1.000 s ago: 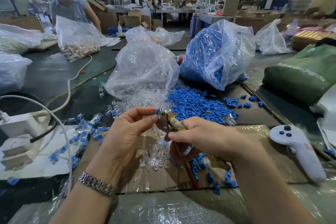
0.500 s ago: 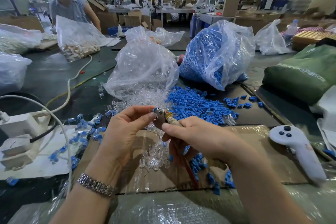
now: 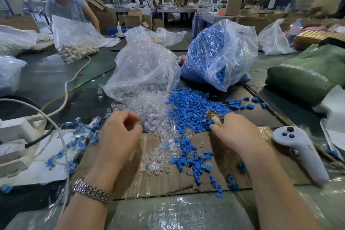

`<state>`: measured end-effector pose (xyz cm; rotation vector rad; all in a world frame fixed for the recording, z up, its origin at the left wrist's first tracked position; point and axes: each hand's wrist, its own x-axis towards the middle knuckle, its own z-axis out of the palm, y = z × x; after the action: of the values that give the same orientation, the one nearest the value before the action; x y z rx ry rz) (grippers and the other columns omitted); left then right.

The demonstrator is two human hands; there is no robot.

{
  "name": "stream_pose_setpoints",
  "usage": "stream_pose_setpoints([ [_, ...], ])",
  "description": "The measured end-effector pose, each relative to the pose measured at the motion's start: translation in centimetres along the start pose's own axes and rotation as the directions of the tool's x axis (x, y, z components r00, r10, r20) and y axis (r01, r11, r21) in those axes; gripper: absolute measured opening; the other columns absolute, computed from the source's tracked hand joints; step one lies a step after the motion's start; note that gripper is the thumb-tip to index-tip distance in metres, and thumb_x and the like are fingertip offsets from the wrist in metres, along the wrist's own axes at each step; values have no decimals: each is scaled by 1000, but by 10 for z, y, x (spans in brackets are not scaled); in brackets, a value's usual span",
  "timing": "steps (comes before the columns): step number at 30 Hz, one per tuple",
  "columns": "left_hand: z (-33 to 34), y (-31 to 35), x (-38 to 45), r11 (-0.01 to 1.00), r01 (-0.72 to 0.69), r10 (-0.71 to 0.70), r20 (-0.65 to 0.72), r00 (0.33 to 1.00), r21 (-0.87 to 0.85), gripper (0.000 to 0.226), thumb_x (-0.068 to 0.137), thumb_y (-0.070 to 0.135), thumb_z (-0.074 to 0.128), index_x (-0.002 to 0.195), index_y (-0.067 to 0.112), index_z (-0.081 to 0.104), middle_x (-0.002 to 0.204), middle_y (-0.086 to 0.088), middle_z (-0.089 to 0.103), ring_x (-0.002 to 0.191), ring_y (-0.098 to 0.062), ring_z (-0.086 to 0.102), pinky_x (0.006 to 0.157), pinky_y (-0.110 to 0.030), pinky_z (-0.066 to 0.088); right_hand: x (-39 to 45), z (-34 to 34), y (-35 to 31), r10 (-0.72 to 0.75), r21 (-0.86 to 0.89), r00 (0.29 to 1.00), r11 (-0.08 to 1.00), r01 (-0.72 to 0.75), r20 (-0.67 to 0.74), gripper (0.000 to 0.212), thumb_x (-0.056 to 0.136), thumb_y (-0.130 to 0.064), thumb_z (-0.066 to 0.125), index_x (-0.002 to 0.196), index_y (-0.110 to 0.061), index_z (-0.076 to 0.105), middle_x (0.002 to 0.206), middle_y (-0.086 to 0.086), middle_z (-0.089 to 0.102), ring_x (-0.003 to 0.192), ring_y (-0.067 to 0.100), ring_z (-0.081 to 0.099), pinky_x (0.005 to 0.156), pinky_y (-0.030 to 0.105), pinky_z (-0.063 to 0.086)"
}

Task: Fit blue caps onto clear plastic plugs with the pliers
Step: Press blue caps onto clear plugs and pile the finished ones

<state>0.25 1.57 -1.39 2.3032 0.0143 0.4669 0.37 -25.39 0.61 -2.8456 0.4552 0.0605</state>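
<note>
My right hand [image 3: 237,132] grips the pliers [image 3: 214,116], whose jaws point up-left over the loose blue caps [image 3: 188,106]. My left hand [image 3: 119,136] hovers at the near-left edge of the clear plugs [image 3: 149,117]. Its fingers are curled and blurred, so I cannot tell whether they hold anything. Both piles spill onto a sheet of cardboard [image 3: 220,155]. Several capped plugs [image 3: 82,132] lie scattered to the left of my left hand.
An open bag of clear plugs [image 3: 145,69] and a bag of blue caps [image 3: 218,56] stand behind the piles. A white controller [image 3: 300,153] lies at the right, a white power block [image 3: 15,130] with cables at the left. A green bag [image 3: 306,74] sits far right. Another person [image 3: 65,5] works at the back left.
My hands have separated: the left moved left and down away from the pliers' jaws, the right carried the pliers to the right over the blue caps.
</note>
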Motion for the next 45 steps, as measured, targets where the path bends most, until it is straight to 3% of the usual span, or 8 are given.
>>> stream_pose_setpoints([
  [4,6,6,-4,998,-14,34,375,927,-56,7,89,20,75,92,23,70,85,5,71,78,-7,67,66,-15,53,0,6,-5,-12,-29,999,1000,13,30,43,96,-56,58,78,-20,44,101,9,59,88,25,59,57,32,36],
  [9,11,6,-6,995,-72,94,496,863,-64,9,88,28,77,94,26,70,85,8,72,75,2,66,69,-14,53,-2,10,-11,-63,-106,998,992,65,26,54,91,-62,61,115,-14,57,124,13,56,117,32,53,95,46,50],
  [13,15,8,-7,995,-64,95,480,872,-82,10,84,31,81,91,28,73,78,12,73,71,5,66,63,-10,50,-6,8,-15,-100,-55,995,994,98,-31,60,89,-59,67,132,-20,51,135,9,48,130,31,43,104,49,44],
  [16,17,8,-6,995,-63,92,472,877,-78,5,87,27,78,86,30,75,74,22,71,64,7,63,60,-11,49,-10,2,-18,-257,100,963,959,264,-78,23,90,-45,72,104,-32,60,114,-6,56,117,21,49,102,48,45],
  [19,18,7,-6,996,-57,84,457,885,-73,9,89,23,75,84,30,75,72,24,70,59,8,60,57,-10,46,-19,-2,-22,-389,265,916,897,354,94,16,84,-42,80,79,-35,67,86,-19,65,91,4,59,97,44,47],
  [31,19,6,-8,998,-66,62,449,891,-7,11,83,22,80,84,31,73,80,11,72,72,6,65,64,-13,53,-18,10,-28,-433,-27,897,899,437,94,9,95,-36,67,104,-35,71,98,-17,57,105,11,48,105,49,31],
  [39,13,11,-7,992,-5,54,388,920,-127,4,89,21,76,88,24,76,75,8,75,70,0,68,63,-9,50,-18,6,-27,-411,139,911,904,405,18,11,96,-21,65,101,-30,62,100,-12,65,100,14,59,105,48,41],
  [45,8,11,-5,913,160,-27,335,942,-375,4,90,14,73,90,17,76,78,3,77,71,-11,75,63,-13,55,-20,6,-29,-427,455,899,784,424,-102,11,94,-22,72,101,-31,75,91,-17,71,86,-2,64,81,15,50],
])
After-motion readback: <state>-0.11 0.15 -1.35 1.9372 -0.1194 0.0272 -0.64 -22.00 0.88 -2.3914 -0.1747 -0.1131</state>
